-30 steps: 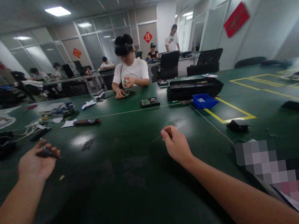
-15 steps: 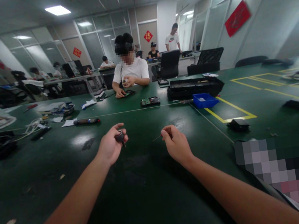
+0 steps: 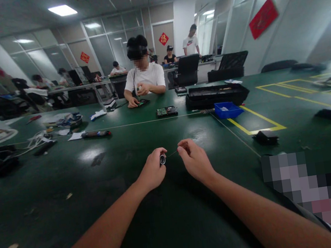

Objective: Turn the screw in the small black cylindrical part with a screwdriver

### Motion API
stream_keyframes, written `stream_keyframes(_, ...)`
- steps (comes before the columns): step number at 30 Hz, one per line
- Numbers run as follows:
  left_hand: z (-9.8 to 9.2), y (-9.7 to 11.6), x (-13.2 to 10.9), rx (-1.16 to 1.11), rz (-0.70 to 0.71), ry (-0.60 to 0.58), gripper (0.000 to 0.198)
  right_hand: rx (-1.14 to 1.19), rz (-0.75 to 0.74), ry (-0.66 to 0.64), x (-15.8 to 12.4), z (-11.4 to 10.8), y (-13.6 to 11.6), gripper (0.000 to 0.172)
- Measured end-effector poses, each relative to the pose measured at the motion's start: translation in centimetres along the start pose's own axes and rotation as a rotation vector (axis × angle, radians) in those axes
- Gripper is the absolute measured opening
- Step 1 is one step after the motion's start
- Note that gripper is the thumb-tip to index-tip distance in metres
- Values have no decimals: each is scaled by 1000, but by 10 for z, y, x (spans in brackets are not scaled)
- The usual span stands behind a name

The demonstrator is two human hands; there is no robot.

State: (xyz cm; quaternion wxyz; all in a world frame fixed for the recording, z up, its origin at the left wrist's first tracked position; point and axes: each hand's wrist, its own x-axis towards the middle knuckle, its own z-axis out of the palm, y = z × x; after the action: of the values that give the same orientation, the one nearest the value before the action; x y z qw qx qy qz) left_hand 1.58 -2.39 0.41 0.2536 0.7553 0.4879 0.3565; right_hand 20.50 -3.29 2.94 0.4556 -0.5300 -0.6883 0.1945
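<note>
My left hand (image 3: 153, 171) is closed around a small dark round part (image 3: 162, 159), whose open end with a silvery rim faces me. To its right, my right hand (image 3: 196, 159) pinches a thin screwdriver (image 3: 173, 153). Only its slim metal shaft and a spot of red at the fingertips show; the handle is hidden in the hand. The shaft points left, its tip close by the part in my left hand. Whether the two touch, I cannot tell. Both hands are held over the green tabletop (image 3: 150, 233).
Farther back lie a hard drive with exposed green board (image 3: 166, 111), a long black case (image 3: 217, 96), a blue bin (image 3: 228, 110) and a dark cylindrical tool (image 3: 96, 134). A black block (image 3: 266, 137) sits at right. Across the table, a person (image 3: 143, 78) handles a small device.
My left hand has moved right, toward my right hand, and turned so that the round part's open end faces me. My right hand with the screwdriver has barely moved.
</note>
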Motion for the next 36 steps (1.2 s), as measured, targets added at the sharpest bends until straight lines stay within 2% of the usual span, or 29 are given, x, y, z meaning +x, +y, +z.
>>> stream_keyframes(4,-7,-16,6,109,71,-10,31,-38,-20,-20,0,-1,-4,25)
stream_keyframes(7,-10,-24,8,112,69,3,34,-60,-7,-35,0,-4,-9,34)
stream_keyframes(10,-10,-26,8,58,32,31,43,-25,-17,-15,-2,-6,-11,32)
stream_keyframes(15,-9,-26,8,30,4,68,39,147,-54,90,-5,-5,-9,24)
stream_keyframes(21,-11,-22,7,20,50,67,38,155,-66,17,-5,-3,-5,22)
stream_keyframes(32,-12,-20,6,24,71,69,38,197,3,68,0,-2,1,23)
stream_keyframes(36,-13,-18,5,23,51,66,39,220,-20,25,1,-2,1,23)
